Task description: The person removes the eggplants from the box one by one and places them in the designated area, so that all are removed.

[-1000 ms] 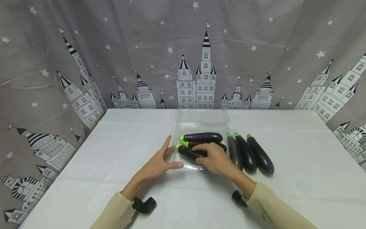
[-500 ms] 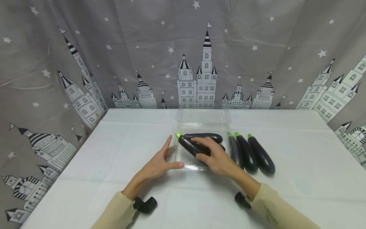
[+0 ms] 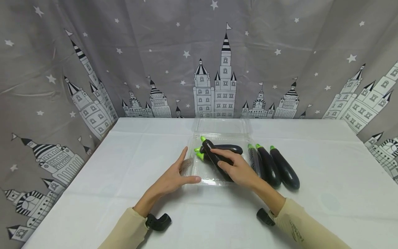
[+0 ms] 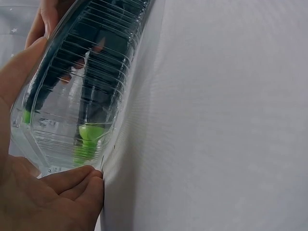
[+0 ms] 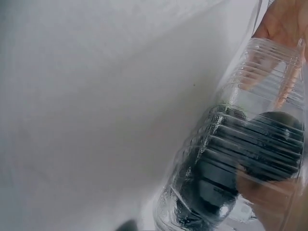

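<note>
A clear ridged plastic container [image 3: 199, 181] lies with its hinged lid [image 3: 222, 126] folded back. My right hand [image 3: 240, 171] grips a dark eggplant [image 3: 212, 154], thumb and fingers on its sides, its green tip slanting up-left over the others. Beneath it are two more eggplants, one at the back [image 3: 231, 148] and one partly hidden by the held eggplant and my hand. My left hand [image 3: 170, 178] spans the container's left front corner, thumb along the front rim and fingers against the side. The left wrist view shows those fingertips [image 4: 91, 175] touching the plastic wall [image 4: 53, 139].
Right of the container lie an eggplant [image 3: 255, 162] seen through the ridged side wall and two others, a middle one [image 3: 269, 167] and an outer one [image 3: 284, 169]. A white cloth covers the table [image 3: 124, 145]. Behind it hangs a grey castle-print curtain [image 3: 149, 41].
My right hand has lifted the front eggplant from the container floor and turned it, its green tip swinging away and to the right. My left hand stays at the container's corner.
</note>
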A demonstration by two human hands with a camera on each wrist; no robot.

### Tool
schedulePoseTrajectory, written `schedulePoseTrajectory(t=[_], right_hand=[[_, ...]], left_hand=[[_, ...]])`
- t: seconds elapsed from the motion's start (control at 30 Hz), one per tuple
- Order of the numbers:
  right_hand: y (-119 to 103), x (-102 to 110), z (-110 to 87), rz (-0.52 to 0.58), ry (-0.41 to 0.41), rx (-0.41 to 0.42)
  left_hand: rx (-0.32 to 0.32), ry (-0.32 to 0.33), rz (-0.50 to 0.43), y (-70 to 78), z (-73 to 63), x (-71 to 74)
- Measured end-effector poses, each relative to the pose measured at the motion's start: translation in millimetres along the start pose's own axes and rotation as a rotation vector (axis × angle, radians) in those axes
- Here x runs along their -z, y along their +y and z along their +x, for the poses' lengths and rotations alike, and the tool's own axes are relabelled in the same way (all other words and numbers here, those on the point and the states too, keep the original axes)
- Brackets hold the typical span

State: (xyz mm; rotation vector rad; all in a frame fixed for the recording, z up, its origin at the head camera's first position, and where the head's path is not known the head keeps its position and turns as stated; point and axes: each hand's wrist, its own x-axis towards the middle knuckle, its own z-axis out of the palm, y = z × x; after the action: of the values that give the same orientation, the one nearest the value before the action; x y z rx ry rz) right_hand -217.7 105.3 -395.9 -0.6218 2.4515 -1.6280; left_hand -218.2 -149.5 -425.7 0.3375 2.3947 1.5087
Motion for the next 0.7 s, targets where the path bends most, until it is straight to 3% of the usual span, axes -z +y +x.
schedulePoseTrajectory(t=[0.7], right_hand=[[0.5, 1.4, -3.0, 0.078, 0.140, -0.050]], left_hand=[[0.012, -0.005, 0.004, -2.6, 0.8, 0.3]])
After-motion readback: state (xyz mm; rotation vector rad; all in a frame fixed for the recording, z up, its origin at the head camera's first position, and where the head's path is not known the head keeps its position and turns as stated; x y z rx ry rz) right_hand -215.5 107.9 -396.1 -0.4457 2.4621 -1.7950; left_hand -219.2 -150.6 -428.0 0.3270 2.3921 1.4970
